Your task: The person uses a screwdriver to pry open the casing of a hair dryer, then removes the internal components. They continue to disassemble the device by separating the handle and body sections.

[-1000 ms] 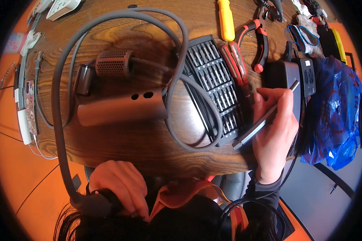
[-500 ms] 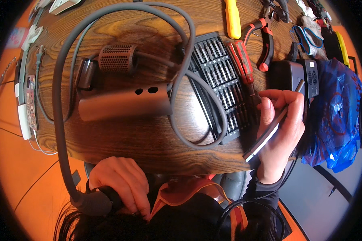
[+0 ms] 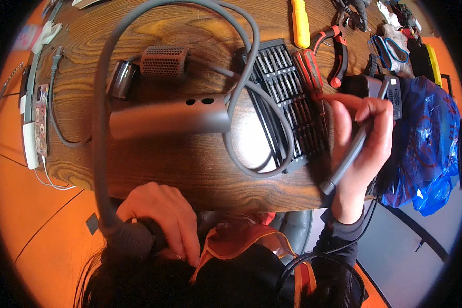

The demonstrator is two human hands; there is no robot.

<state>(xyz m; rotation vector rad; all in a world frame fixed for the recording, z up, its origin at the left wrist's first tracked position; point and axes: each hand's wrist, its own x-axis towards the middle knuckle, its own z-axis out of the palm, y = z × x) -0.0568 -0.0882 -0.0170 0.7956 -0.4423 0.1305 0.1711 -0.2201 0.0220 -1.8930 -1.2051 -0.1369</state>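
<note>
My left hand [image 3: 161,218] is closed at the lower left, its fingers curled over a dark part at the end of a thick grey cord [image 3: 101,154]; most of that part is hidden. A ribbed collar [image 3: 132,240] joins the cord there. In my right hand [image 3: 367,146] lies a slim grey pen-shaped screwdriver [image 3: 351,159], slanting across the palm. The fingers reach toward a red-handled screwdriver [image 3: 309,72] beside a black case of screwdriver bits [image 3: 282,95]. On the table lie a grey tube with two holes [image 3: 169,119], a perforated cylinder [image 3: 163,61] and a shiny dark cylinder [image 3: 123,79].
Red-and-black pliers [image 3: 339,56] and a yellow-handled screwdriver [image 3: 301,25] lie at the back right. A blue plastic bag [image 3: 426,143] sits at the right edge. The cord loops over the bit case. A phone in a patterned case [image 3: 41,120] is at the far left.
My right hand has moved up toward the red-handled screwdriver, and the pen-shaped screwdriver has turned in it. The view has shifted slightly, with the tube now higher and farther right. My left hand stays closed.
</note>
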